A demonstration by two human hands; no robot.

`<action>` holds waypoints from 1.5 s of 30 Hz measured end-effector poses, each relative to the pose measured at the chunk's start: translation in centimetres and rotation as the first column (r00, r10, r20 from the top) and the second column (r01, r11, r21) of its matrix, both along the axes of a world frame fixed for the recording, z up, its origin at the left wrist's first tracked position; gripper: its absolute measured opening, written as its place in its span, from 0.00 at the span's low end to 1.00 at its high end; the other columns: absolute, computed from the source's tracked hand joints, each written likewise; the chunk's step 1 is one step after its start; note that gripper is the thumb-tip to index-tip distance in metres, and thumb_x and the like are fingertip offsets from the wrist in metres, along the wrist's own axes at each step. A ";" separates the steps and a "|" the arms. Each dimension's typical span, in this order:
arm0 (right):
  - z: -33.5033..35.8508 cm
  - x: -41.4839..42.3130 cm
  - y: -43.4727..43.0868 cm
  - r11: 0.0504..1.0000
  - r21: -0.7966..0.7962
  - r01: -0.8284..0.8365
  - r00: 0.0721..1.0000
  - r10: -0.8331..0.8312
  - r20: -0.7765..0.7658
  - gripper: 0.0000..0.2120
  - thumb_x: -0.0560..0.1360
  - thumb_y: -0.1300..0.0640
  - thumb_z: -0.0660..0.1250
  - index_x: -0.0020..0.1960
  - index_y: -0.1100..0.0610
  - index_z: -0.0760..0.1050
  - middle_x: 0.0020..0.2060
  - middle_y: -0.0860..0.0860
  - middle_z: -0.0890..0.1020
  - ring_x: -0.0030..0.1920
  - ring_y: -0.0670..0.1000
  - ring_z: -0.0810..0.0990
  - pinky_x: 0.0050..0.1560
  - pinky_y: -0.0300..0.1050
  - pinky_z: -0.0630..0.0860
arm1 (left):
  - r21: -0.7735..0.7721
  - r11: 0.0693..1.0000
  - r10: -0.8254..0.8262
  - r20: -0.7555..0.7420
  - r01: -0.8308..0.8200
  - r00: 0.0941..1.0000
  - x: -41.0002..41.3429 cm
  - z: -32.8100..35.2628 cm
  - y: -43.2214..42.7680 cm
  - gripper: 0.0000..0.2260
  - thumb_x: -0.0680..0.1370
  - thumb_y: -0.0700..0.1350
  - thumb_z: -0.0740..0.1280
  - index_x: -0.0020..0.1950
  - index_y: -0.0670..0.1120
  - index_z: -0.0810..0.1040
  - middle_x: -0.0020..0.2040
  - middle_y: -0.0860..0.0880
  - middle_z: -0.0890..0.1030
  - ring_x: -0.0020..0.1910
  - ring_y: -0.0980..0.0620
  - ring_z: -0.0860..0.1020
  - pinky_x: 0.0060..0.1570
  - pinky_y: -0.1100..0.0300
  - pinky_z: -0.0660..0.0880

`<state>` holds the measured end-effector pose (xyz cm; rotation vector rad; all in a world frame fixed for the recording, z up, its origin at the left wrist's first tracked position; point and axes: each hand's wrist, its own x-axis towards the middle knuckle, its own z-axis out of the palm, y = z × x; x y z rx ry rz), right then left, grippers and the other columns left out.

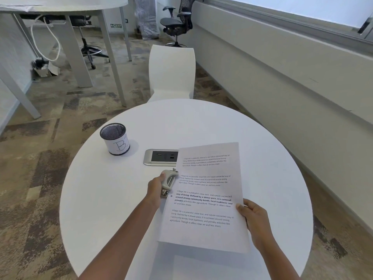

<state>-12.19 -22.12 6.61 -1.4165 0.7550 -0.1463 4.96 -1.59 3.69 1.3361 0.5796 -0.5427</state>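
- Left hand: we note the fingers curled round a grey hole punch, gripping it firmly; the thumb side faces the sheet.
- Hole punch: it sits at the left edge of the sheet, about halfway along, with its metal mouth touching that edge.
- Right hand: we record a pinch on the sheet's right edge, low down, with the thumb on top and the fingers underneath.
- Sheet of paper: one printed page with four blocks of text, held between both hands just above the table and casting a shadow below its near edge.
- Small round hole: we see it in the left margin, just beside the lower end of the punch.
- Round white table: it lies under both arms and the sheet.
- Socket panel: silver frame with a dark insert, set in the tabletop; the sheet's far left corner hides its right end.
- Mesh pen cup: black with a white paper label, standing left of the panel and well apart from the hands.
- White chair: it stands at the far side of the table.
- Black office chair: further back, near the wall.
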 end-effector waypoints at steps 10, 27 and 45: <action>-0.9 -2.5 -4.1 0.992 0.012 0.124 0.992 -0.124 0.008 0.10 0.75 0.67 0.60 0.48 0.59 0.79 0.38 0.52 0.86 0.38 0.54 0.84 0.38 0.46 0.81 | -0.089 0.985 0.148 0.000 -0.147 0.989 2.4 -0.6 4.7 0.18 0.80 0.46 0.57 0.67 0.38 0.68 0.38 0.45 0.73 0.34 0.48 0.72 0.24 0.58 0.75; -2.1 -2.7 -5.5 0.991 0.018 0.131 0.990 -0.130 -0.047 0.09 0.76 0.66 0.61 0.49 0.57 0.78 0.33 0.47 0.86 0.32 0.46 0.84 0.35 0.40 0.81 | 0.394 0.918 -0.026 0.153 -0.036 0.988 2.0 -3.0 5.9 0.11 0.77 0.44 0.63 0.40 0.38 0.76 0.37 0.41 0.75 0.33 0.44 0.73 0.34 0.57 0.68; -1.9 -1.8 -4.0 0.997 -0.006 0.080 0.996 -0.080 -0.045 0.10 0.76 0.67 0.60 0.54 0.62 0.77 0.41 0.58 0.83 0.38 0.57 0.79 0.38 0.48 0.76 | 0.871 0.482 -0.345 0.095 0.089 0.934 1.3 -2.0 5.0 0.19 0.76 0.45 0.64 0.61 0.33 0.70 0.60 0.32 0.72 0.61 0.34 0.69 0.57 0.43 0.69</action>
